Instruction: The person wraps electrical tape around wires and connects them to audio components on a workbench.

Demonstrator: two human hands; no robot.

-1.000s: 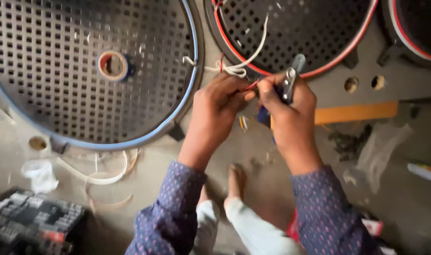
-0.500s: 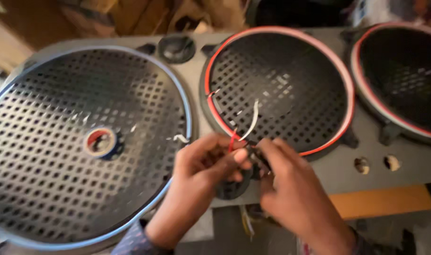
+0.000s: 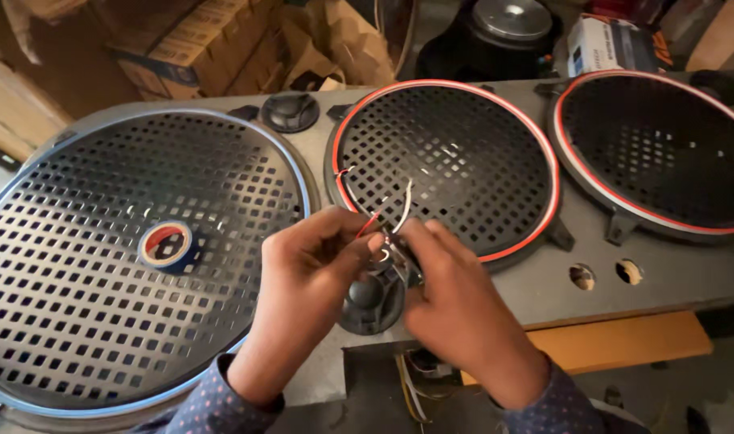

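Left hand (image 3: 307,277): your grip is pinching the red wire (image 3: 369,224) at its lower end, fingertips pressed together.
Right hand (image 3: 455,301): closed around a small metal tool (image 3: 401,259), meeting the left hand's fingertips; the tool's kind cannot be told.
Wires: red wire and white wire (image 3: 405,205) rise from the pinch toward 12 o'clock, over the red-rimmed grille (image 3: 479,137).
Step in hand: looks like working the wire ends together.
Next move: calls for a steady pinch and small tool motion.
At 9 o'clock: tape roll (image 3: 165,244) lying on the blue-rimmed grille (image 3: 77,321).
At 6 o'clock of your hands: small black dome (image 3: 371,301) on the grey surface (image 3: 560,297).
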